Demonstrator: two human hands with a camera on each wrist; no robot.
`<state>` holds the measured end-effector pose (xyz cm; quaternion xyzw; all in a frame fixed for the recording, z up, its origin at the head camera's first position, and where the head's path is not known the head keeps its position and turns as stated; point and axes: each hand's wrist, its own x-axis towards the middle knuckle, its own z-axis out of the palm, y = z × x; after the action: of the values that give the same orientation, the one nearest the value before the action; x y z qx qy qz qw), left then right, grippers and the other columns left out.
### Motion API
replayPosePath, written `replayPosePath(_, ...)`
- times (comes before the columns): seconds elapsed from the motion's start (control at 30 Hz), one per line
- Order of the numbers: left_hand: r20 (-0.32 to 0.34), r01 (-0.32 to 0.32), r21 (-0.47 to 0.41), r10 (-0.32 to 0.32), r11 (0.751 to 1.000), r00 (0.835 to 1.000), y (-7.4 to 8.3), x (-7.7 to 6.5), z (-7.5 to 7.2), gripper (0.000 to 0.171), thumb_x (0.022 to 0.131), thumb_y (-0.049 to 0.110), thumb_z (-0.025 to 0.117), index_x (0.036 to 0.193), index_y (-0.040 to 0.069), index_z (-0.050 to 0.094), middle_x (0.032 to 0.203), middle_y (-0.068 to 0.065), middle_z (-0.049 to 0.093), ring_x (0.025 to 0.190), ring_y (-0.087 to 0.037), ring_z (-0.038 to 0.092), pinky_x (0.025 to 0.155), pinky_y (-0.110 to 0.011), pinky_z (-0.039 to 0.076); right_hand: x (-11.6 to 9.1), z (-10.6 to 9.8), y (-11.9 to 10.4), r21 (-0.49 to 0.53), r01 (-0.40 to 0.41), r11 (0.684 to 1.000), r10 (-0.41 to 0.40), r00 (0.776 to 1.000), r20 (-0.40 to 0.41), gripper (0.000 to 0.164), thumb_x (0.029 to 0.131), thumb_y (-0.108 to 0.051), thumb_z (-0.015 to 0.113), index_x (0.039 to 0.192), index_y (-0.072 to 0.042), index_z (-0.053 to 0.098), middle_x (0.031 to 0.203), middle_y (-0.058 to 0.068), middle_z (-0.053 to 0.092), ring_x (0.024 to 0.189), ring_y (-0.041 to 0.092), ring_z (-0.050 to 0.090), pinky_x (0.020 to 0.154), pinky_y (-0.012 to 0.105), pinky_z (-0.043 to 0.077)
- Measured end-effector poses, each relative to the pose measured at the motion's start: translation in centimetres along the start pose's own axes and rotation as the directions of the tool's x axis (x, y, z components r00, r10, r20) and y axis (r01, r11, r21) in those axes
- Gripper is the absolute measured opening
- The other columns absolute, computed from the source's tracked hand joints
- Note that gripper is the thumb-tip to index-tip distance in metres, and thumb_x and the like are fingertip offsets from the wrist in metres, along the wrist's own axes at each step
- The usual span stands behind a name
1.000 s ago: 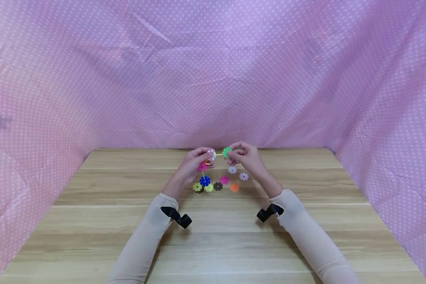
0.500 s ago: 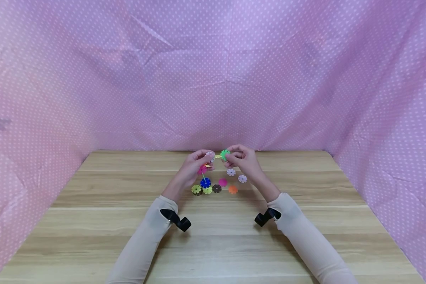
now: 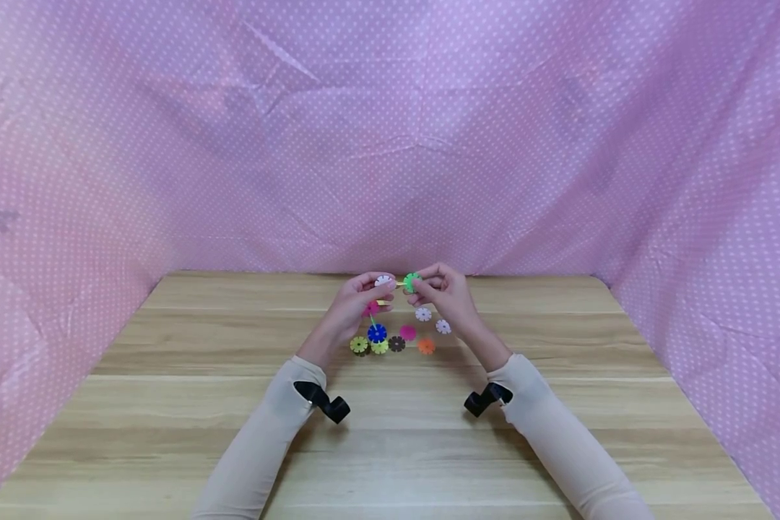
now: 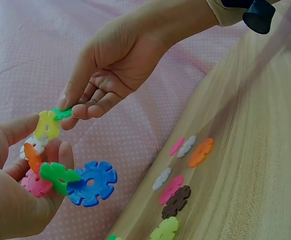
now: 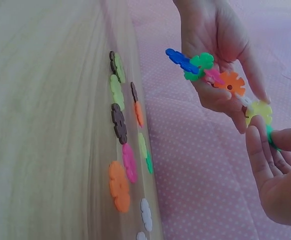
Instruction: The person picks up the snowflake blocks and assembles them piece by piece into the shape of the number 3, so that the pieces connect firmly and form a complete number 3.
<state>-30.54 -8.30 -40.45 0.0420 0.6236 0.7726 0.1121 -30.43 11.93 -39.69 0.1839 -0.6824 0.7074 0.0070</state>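
Note:
Notched plastic flower discs form a chain held above the table. From its free end run a blue disc (image 4: 91,183), a green disc (image 4: 59,177), a pink disc (image 4: 36,183), an orange disc (image 5: 230,84), a white disc (image 3: 383,281), a yellow disc (image 5: 259,114) and a bright green disc (image 3: 411,282). My left hand (image 3: 354,302) holds the chain, pinching around the white disc, while the blue end dangles below. With thumb and fingers my right hand (image 3: 447,290) pinches the bright green disc, which meets the yellow one at its edge.
Loose discs lie on the wooden table (image 3: 390,448) under and in front of the hands: an orange disc (image 3: 426,347), a brown disc (image 3: 397,344), a pink disc (image 3: 407,333), white ones (image 3: 443,327) and yellow ones (image 3: 359,344). A pink dotted cloth (image 3: 390,144) surrounds the table.
Both hands keep their grip and stay nearly in place. The left thumb has shifted slightly, showing more of the white disc. The whole view has drifted a little.

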Motion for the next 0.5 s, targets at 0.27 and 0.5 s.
replayPosePath(0.27, -0.022, -0.008, -0.060, 0.007, 0.998, 1.000, -0.10, 0.14, 0.02, 0.033, 0.098, 0.005, 0.066, 0.130, -0.002, 0.060, 0.102, 0.000, 0.070, 0.103, -0.020, 0.070, 0.115, -0.058, 0.041, 0.14, -0.14, 0.14, -0.012, 0.005, 1.000, -0.004, 0.999, 0.037, 0.016, 0.097, 0.005, 0.062, 0.107, 0.013, 0.053, 0.095, 0.032, 0.072, 0.069, 0.012, 0.074, 0.067, 0.028, 0.064)
replayPosePath(0.5, -0.019, -0.015, -0.040, 0.015, 0.999, 1.000, 0.03, -0.02, -0.19, 0.033, 0.096, 0.005, 0.069, 0.128, -0.002, 0.062, 0.100, 0.000, 0.071, 0.092, -0.012, 0.072, 0.112, -0.054, 0.047, 0.04, -0.62, 0.04, -0.019, -0.008, 1.000, 0.010, 0.993, 0.118, 0.014, 0.098, 0.002, 0.062, 0.106, 0.009, 0.052, 0.101, 0.040, 0.068, 0.072, 0.012, 0.075, 0.071, 0.031, 0.065)
